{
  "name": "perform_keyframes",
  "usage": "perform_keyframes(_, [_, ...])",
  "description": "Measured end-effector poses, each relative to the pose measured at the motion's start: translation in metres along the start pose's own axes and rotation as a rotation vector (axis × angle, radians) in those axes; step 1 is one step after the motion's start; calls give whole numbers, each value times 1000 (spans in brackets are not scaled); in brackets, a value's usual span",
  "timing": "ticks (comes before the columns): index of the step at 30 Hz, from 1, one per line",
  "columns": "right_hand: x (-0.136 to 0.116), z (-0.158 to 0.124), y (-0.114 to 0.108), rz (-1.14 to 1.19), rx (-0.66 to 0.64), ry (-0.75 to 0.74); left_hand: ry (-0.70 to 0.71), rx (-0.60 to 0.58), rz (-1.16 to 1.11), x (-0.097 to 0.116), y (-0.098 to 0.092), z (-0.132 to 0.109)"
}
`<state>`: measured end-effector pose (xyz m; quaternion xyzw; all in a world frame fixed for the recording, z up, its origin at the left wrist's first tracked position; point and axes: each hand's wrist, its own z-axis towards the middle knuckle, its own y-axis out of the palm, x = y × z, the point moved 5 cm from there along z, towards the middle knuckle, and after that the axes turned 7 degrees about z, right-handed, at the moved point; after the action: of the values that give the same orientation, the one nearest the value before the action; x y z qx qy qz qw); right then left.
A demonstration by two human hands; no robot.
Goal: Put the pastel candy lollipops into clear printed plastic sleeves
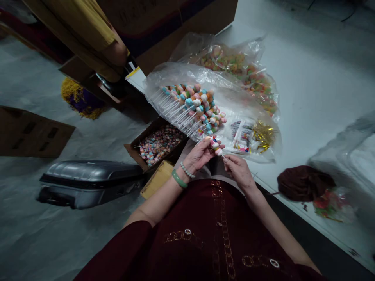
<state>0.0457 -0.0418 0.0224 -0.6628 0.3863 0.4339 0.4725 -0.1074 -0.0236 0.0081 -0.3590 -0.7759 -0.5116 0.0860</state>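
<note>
My left hand [200, 155] is closed around the candy end of a pastel candy skewer [216, 146], just in front of my body at the table's near edge. My right hand [238, 168] pinches the skewer's thin white stick close beside it. Just beyond my hands lies a pile of candy skewers [195, 107] on a clear plastic sheet [175, 74], sticks pointing left. To the right of the pile are small printed bags [241, 136] and gold twist ties [263, 136].
A plastic bag of wrapped candy [249, 76] lies farther back on the white table [310, 86]. A cardboard box of candy [158, 144] and a grey suitcase [88, 181] sit on the floor at left. A dark red cloth [303, 182] lies at right. Another person's arm [114, 47] shows at top left.
</note>
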Motion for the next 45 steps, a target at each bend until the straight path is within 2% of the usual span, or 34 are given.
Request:
perform_keyframes(2, [4,-3,7,120,-13,44,-12,-4,-10,2,2,0])
perform_keyframes(4, [0,-6,11,76,30,-20,-6,-6,-8,2,4,0])
perform_keyframes(7, [-15,-12,11,-203,148,-215,-11,11,-1,-1,3,2])
perform_keyframes(10, [-24,-16,12,-575,242,-367,-34,142,5,-4,-7,1])
perform_keyframes(12, [-25,-17,14,-756,252,-409,-21,223,-7,-2,-13,0])
perform_keyframes(16, [-25,-17,18,-844,215,-463,11,242,-24,6,-15,-1])
perform_keyframes(22, [-31,-18,24,-969,225,-584,115,243,112,12,-10,0])
perform_keyframes(26, [-35,-21,28,-981,277,-750,144,266,134,3,-10,0])
perform_keyframes(30, [-31,-19,31,-951,272,-778,182,291,154,0,-11,-1])
perform_keyframes(32, [-29,-18,31,-938,259,-770,171,288,135,1,-10,-3])
perform_keyframes(36, [-25,-15,28,-869,242,-663,155,202,148,2,-1,-4])
perform_keyframes(41, [-22,-13,28,-748,278,-609,163,236,123,-9,-3,-3])
perform_keyframes(45, [-15,-10,28,-604,305,-574,26,96,75,-13,-3,-3])
